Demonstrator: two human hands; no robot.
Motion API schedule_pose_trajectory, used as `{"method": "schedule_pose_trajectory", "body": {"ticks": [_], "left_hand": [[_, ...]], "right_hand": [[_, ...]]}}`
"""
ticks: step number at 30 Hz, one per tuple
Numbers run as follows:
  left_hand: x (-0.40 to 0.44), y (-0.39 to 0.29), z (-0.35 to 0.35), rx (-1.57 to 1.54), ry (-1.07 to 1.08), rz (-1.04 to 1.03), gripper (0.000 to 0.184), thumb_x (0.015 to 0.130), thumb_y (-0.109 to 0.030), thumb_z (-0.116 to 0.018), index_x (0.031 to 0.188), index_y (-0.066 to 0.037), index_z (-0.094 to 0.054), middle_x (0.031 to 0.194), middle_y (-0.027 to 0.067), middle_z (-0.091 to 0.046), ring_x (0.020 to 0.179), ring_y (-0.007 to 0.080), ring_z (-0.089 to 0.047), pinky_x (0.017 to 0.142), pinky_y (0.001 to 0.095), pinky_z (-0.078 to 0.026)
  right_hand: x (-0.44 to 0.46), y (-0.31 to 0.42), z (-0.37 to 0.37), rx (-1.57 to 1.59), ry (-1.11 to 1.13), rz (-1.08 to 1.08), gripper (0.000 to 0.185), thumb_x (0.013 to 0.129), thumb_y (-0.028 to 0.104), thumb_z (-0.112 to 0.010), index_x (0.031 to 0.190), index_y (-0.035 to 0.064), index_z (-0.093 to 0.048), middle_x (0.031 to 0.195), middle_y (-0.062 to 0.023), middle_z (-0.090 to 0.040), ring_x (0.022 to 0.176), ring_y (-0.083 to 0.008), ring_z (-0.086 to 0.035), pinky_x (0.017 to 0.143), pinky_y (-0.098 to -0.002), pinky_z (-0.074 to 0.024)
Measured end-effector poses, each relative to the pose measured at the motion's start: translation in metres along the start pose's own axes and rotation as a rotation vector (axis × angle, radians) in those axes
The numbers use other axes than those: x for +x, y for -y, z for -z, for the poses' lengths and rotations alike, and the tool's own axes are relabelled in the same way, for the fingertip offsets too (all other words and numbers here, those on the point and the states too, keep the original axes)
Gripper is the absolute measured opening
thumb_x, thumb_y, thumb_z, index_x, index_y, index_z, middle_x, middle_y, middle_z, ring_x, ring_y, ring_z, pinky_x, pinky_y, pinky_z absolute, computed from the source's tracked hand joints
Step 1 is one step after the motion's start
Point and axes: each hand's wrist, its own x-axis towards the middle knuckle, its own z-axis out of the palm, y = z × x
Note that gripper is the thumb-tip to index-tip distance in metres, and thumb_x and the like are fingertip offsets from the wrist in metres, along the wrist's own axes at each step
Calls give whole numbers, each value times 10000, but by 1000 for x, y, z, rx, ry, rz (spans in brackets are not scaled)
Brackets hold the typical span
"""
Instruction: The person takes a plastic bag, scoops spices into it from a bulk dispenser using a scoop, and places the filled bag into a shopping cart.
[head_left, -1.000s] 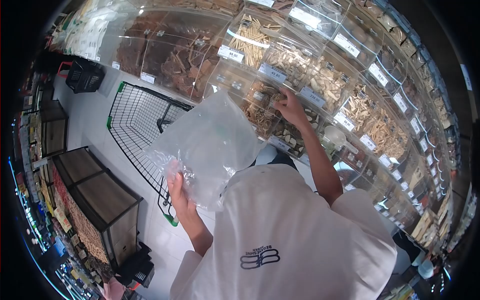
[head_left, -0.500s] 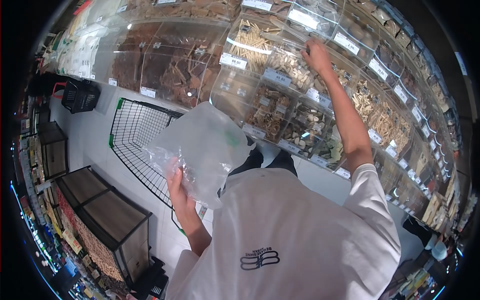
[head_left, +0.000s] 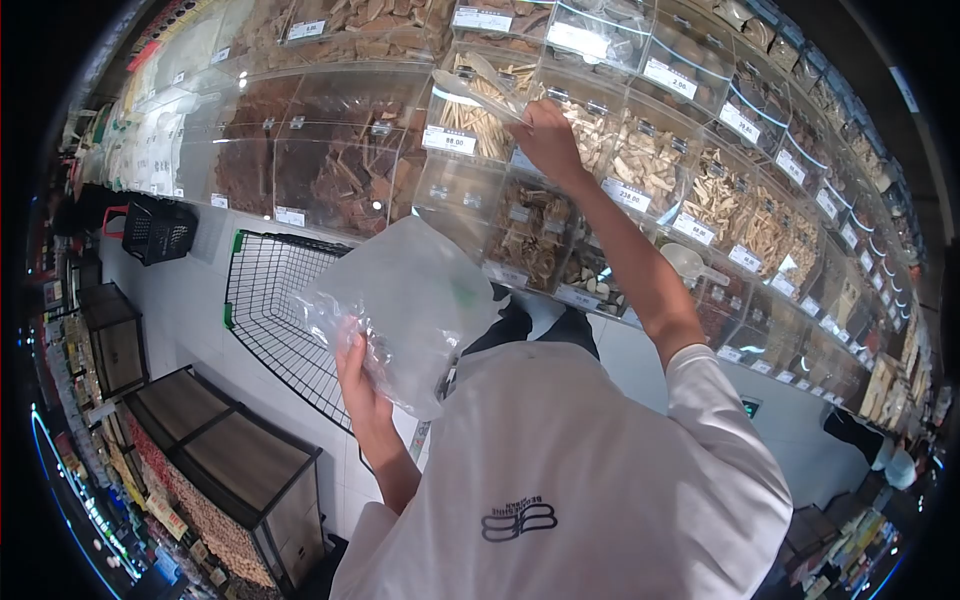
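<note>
Left hand (head_left: 362,385) and right hand (head_left: 550,140), two in all, well apart: the first clamped on one clear plastic bag (head_left: 410,290) in front of the torso, the second closed around the end of one pale, scoop-like utensil (head_left: 477,95), exact form unclear, held over pale sticks (head_left: 482,125) in one bank of clear bins (head_left: 458,205), contact not determinable. Farther out, one white scoop (head_left: 683,262) on the bins, one wire cart (head_left: 275,310) beyond the bag, one red-handled black basket (head_left: 160,235) on the floor, and two dark-framed wooden stands (head_left: 235,450) at far left.
</note>
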Motion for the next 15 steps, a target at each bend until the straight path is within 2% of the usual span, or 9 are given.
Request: {"method": "schedule_pose_trajectory", "body": {"ticks": [3, 6, 12, 13, 15], "left_hand": [[-5, -6, -5, 27, -20, -16, 549, 940, -141, -611, 1417, 11, -387, 1310, 129, -529, 1196, 239, -528, 1009, 375, -454], [-11, -9, -2, 44, -74, -33, 558, 941, -135, -601, 1430, 10, -374, 1326, 139, -519, 1207, 254, -522, 1017, 384, -450], [-25, -12, 16, 41, -190, -58, 545, 950, -137, -581, 1436, 1, -378, 1324, 144, -519, 1205, 255, -525, 1005, 388, -462], [-26, -12, 18, 35, -195, -64, 543, 951, -139, -580, 1436, -1, -380, 1319, 143, -522, 1201, 252, -527, 1001, 388, -466], [-27, -13, 24, 21, -185, -62, 544, 952, -142, -583, 1436, 1, -380, 1308, 139, -527, 1189, 246, -532, 989, 387, -473]], "right_hand": [[16, -2, -26, 80, -150, 124, 275, 819, 216, -735, 804, 30, -534, 833, -133, -551, 834, -347, -575, 748, -438, -467], [44, -11, -29, -80, -26, 81, 241, 845, 230, -664, 892, 10, -576, 949, -161, -584, 939, -359, -596, 837, -472, -482], [92, -48, -20, -187, 143, 38, 268, 876, 231, -639, 1045, 25, -612, 1179, -176, -612, 1109, -372, -556, 967, -503, -417], [96, -56, -22, -194, 39, 123, 244, 839, 224, -702, 913, 33, -568, 998, -155, -623, 967, -370, -562, 852, -467, -435], [103, -66, -17, -262, 77, 120, 253, 846, 228, -699, 921, 29, -562, 1013, -162, -625, 981, -369, -559, 856, -466, -433]]}}
